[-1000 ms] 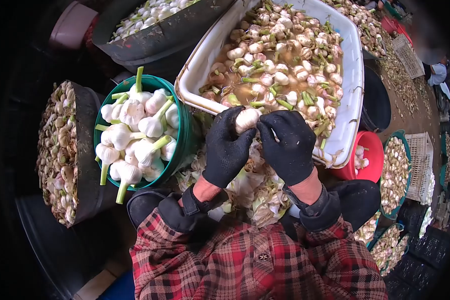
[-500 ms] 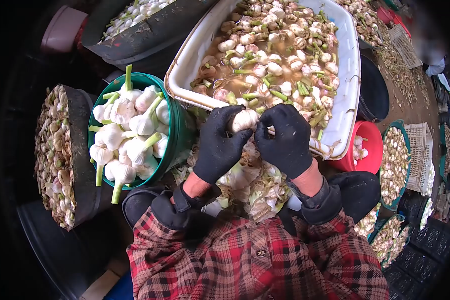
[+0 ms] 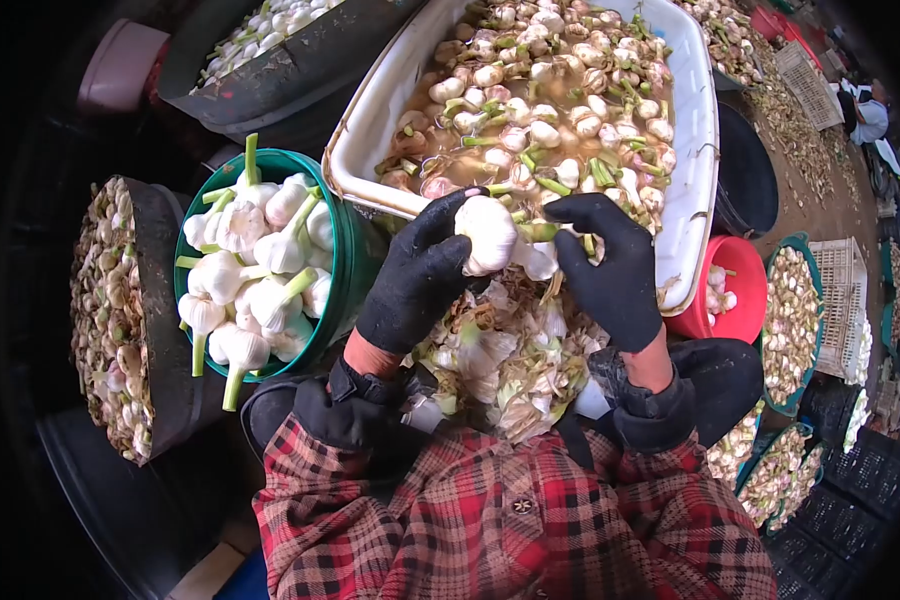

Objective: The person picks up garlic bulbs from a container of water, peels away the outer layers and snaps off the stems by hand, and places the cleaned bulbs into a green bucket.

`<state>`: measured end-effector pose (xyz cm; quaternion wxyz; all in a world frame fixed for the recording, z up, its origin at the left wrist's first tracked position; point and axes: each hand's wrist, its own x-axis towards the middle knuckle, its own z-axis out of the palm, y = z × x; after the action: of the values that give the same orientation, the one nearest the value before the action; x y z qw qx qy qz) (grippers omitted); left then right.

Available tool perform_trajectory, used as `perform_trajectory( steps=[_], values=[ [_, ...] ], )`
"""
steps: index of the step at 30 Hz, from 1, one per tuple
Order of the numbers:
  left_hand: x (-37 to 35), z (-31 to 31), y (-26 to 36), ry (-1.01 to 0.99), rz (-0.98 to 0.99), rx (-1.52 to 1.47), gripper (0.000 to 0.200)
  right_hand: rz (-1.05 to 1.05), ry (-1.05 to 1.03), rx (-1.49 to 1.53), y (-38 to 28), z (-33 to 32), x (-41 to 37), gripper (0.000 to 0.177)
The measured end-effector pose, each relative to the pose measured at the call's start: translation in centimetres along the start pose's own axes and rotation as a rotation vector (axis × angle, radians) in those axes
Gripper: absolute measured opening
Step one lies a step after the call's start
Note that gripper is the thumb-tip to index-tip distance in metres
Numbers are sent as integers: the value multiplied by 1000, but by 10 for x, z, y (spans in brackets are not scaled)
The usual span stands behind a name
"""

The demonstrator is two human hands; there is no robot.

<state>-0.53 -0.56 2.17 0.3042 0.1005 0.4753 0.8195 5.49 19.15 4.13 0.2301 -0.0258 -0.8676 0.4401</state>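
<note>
My left hand (image 3: 417,270), in a black glove, grips a white garlic bulb (image 3: 488,236) between thumb and fingers. The bulb's green stem (image 3: 540,232) points right, toward my right hand (image 3: 615,265). That hand, also gloved, is open, with thumb and forefinger apart beside the stem end. Below both hands lies a heap of loose garlic skins (image 3: 500,360). Just beyond them stands a white tub (image 3: 370,150) of brownish water with many unpeeled bulbs. A green bucket (image 3: 338,270) on the left is full of clean white bulbs with stems.
A dark container (image 3: 160,300) of unpeeled garlic stands at far left, another (image 3: 260,85) with white bulbs behind it. At right are a red basin (image 3: 745,305), a black tub (image 3: 745,180), green-rimmed baskets of garlic (image 3: 790,320) and a cream crate (image 3: 838,290). A person (image 3: 867,115) is at upper right.
The bulb has turned and shows a whiter face, with its stem now visible. My right hand has moved right, away from the bulb, and its fingers have spread.
</note>
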Motion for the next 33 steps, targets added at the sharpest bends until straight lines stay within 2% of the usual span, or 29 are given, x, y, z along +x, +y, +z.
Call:
perform_trajectory(
  steps=[2, 6, 8, 13, 15, 16, 18, 22, 24, 28, 30, 33],
  values=[
    [-1, -2, -1, -91, 115, 408, 61, -79, -93, 79, -11, 3, 0, 20],
    [-3, -1, -6, -133, 56, 366, 59, -89, -135, 35, -6, 8, -4, 20],
    [-5, 6, -11, -52, -123, -28, 64, -78, -151, 34, -8, 7, -6, 20],
    [-6, 7, -13, -113, -158, -1, 69, -115, -162, -27, -12, 5, -11, 18],
    [-8, 10, -11, -106, -170, -17, 52, -187, -153, -124, -12, 5, -11, 14],
    [-7, 9, -13, -107, -173, -18, 52, -184, -153, -125, -12, 5, -12, 14],
    [-4, 4, -18, -188, -178, 110, 67, -190, -160, -238, -13, 6, -14, 13],
    [-6, 7, -12, -199, -237, 186, 64, -176, -183, -268, -8, 3, -18, 13],
    [-6, 11, -9, -150, -280, 136, 62, 27, -232, 75, -7, -2, -17, 17],
    [-3, 5, -10, -197, -299, 173, 59, 118, -284, 159, -8, -6, -16, 20],
    [-3, 4, -11, -176, -312, 253, 56, 233, -357, 124, -5, -5, -17, 24],
    [-4, 5, -16, -128, -263, 245, 53, 215, -310, 127, -2, -2, -19, 19]
  ],
)
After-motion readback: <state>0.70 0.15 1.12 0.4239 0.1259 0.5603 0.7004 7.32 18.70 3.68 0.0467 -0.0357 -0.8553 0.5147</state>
